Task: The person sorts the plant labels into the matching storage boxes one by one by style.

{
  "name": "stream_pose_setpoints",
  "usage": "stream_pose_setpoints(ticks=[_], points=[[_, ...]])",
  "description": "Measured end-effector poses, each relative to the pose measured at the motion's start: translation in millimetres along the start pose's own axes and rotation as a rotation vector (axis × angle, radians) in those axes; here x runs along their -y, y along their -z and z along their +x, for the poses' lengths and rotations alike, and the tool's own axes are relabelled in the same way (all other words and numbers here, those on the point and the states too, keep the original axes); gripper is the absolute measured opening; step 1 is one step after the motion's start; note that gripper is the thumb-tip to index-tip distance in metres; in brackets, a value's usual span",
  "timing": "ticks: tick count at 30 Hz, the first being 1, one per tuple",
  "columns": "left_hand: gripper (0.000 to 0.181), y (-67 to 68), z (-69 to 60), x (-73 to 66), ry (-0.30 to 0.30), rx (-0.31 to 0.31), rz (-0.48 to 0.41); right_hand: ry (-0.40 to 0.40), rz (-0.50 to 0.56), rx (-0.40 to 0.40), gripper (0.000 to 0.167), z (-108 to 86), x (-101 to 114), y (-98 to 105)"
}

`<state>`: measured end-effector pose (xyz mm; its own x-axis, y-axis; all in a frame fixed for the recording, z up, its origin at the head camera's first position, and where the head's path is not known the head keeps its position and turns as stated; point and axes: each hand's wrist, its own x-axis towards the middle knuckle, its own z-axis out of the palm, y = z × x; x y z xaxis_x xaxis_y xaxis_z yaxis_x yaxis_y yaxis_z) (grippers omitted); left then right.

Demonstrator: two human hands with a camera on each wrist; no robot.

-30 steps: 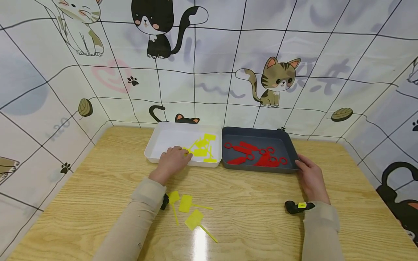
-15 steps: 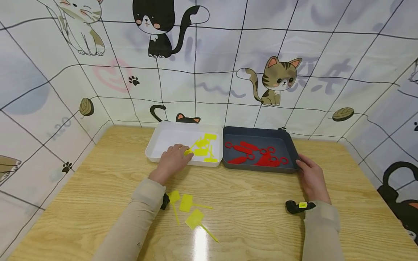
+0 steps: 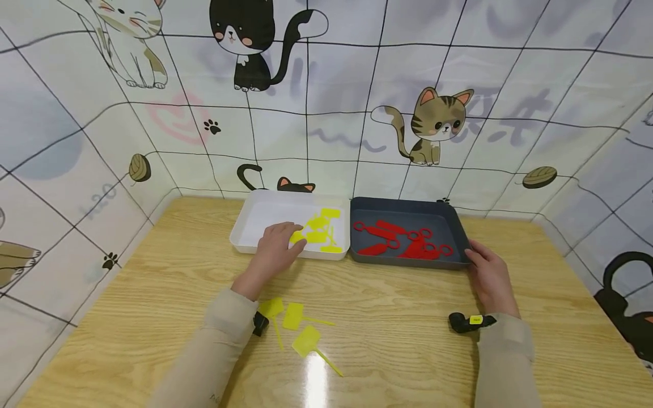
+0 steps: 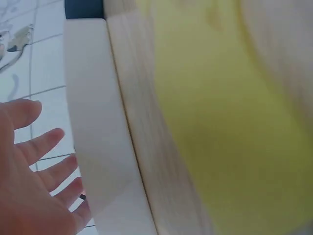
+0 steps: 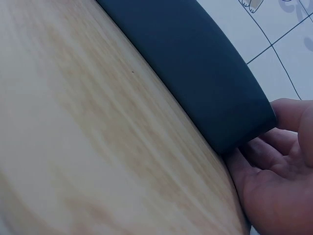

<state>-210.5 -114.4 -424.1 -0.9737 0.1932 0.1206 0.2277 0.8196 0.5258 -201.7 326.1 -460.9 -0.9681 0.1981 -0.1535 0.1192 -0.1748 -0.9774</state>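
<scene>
My left hand (image 3: 275,249) is over the front rim of the white tray (image 3: 250,218), beside several flat yellow plant labels (image 3: 317,237) heaped in its right half. In the left wrist view the fingers (image 4: 46,142) are spread and loosely bent, with nothing visible between them. My right hand (image 3: 491,277) grips the front right corner of the dark grey tray (image 3: 398,207). Its thumb lies on the rim, and the fingers go round the side and partly under, as the right wrist view shows. Several red tags with ring ends (image 3: 380,232) lie in the grey tray.
On the wooden table (image 3: 388,340), in front of the white tray, lie three yellow plant labels (image 3: 306,340) with thin stems, near my left sleeve (image 3: 219,345). Both trays stand side by side against the cat-patterned wall sheet (image 3: 336,85).
My left hand has shifted slightly to the right over the white tray, its thumb a little farther from the fingers. My right hand stays at the grey tray's corner. The view has drifted slightly.
</scene>
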Motion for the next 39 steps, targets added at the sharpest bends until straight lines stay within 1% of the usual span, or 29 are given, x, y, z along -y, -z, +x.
stream_pose_setpoints(ticks=[2, 7, 10, 13, 19, 22, 25, 29, 31, 35, 37, 39], points=[[0.042, -0.8, -3.7, -4.3, -0.023, -0.033, -0.025, 0.004, 0.002, 0.001, 0.059, 0.1, -0.1, 1.2], [0.038, 0.3, -14.8, -12.3, -0.070, -0.090, -0.085, 0.008, 0.011, 0.001, 0.059, 0.9, -0.3, 2.0], [0.036, 3.3, -23.0, -15.4, -0.095, -0.107, -0.141, 0.009, 0.007, -0.003, 0.059, 1.7, -0.5, 1.4], [0.036, 6.2, -30.1, -17.6, -0.107, -0.111, -0.180, 0.008, 0.010, -0.007, 0.058, 2.5, -0.8, 0.5], [0.038, 10.1, -42.3, -20.2, -0.101, -0.071, -0.235, -0.003, -0.009, -0.014, 0.058, 2.0, -0.2, -0.2], [0.038, 12.0, -48.4, -18.7, -0.114, -0.046, -0.269, -0.008, -0.013, -0.013, 0.059, 1.3, 0.3, 0.1], [0.038, 15.3, -54.5, -15.5, -0.114, -0.031, -0.271, -0.006, -0.012, -0.009, 0.059, 0.9, 0.9, 0.1], [0.038, 22.2, -62.9, -10.1, -0.092, -0.006, -0.236, -0.002, 0.003, -0.006, 0.059, 1.0, 0.9, -0.2], [0.038, 26.1, -66.9, -7.3, -0.086, 0.019, -0.222, 0.000, 0.014, -0.004, 0.059, 1.0, 0.9, -0.7], [0.038, 34.0, -74.0, -2.3, -0.088, 0.099, -0.181, 0.002, 0.021, -0.009, 0.059, 1.2, -0.3, -0.3], [0.038, 37.1, -76.3, 0.3, -0.090, 0.140, -0.140, 0.002, 0.012, -0.015, 0.059, 1.6, -1.3, 0.3], [0.037, 39.6, -78.4, 2.5, -0.079, 0.178, -0.086, 0.000, 0.005, -0.020, 0.059, 1.8, -2.1, 0.8]])
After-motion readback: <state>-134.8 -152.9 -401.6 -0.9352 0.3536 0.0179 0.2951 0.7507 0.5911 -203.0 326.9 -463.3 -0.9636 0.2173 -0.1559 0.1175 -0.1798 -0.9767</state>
